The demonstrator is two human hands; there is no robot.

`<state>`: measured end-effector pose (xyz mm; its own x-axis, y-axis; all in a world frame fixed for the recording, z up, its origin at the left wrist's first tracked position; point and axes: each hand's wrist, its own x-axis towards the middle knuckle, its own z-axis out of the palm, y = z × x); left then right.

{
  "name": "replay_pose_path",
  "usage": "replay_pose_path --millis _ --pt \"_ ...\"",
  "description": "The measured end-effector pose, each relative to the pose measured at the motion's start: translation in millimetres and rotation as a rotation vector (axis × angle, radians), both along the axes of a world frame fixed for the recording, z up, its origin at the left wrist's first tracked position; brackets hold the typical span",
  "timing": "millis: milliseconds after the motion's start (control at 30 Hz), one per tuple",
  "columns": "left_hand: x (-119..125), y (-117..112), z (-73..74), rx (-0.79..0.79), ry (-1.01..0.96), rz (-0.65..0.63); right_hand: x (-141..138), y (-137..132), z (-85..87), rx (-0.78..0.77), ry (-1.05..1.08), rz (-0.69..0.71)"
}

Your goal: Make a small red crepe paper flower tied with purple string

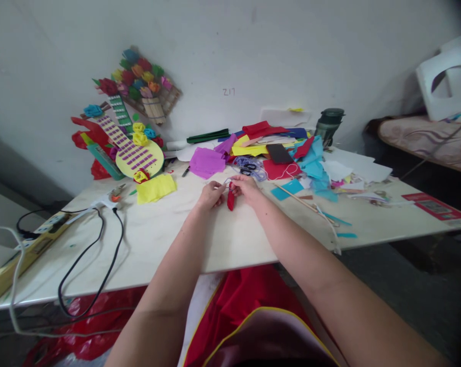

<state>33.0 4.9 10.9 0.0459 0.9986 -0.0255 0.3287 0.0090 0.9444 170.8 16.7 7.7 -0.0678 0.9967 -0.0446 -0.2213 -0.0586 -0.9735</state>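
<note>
My left hand's (212,195) grip seems pinched on the pale string (227,180); my right hand's (244,187) closes on the red piece (231,200), between both hands over the tabletop (169,239). I'd keep the piece steady and draw the string gently, avoiding crumples.

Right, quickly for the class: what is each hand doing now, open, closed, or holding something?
Left hand: closed, pinching what looks like a thin pale strand.
Right hand: closed, apparently on the small red piece; exact grip unclear.
</note>
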Motion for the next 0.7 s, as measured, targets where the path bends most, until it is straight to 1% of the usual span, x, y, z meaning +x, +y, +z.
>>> replay_pose_path --millis 67,133,200,267,433,600,700 --pt "0.2 -1.3 1.1 0.129 -0.008 0.018 0.3 0.4 0.0 -0.005 0.003 -0.007" --pt "0.1 -2.0 2.4 0.272 -0.071 0.039 0.6 0.3 0.4 -0.017 -0.002 -0.012" --pt "0.0 -1.4 2.3 0.342 -0.069 0.053 0.8 -0.4 1.0 -0.018 -0.008 -0.012" --pt "0.0 0.5 -0.1 0.336 0.03 0.064 1.0 -1.6 1.6 -0.008 -0.01 -0.012" --pt "2.1 5.0 -6.2 0.272 0.362 0.125 1.0 -3.4 1.6 0.009 -0.013 -0.002" --pt "8.7 2.2 -0.9 0.2 0.672 0.082 1.5 -2.8 0.5 0.02 -0.028 0.03" --pt "9.9 1.5 -0.9 0.249 0.739 0.022 2.1 -2.5 0.0 0.021 -0.023 0.042"
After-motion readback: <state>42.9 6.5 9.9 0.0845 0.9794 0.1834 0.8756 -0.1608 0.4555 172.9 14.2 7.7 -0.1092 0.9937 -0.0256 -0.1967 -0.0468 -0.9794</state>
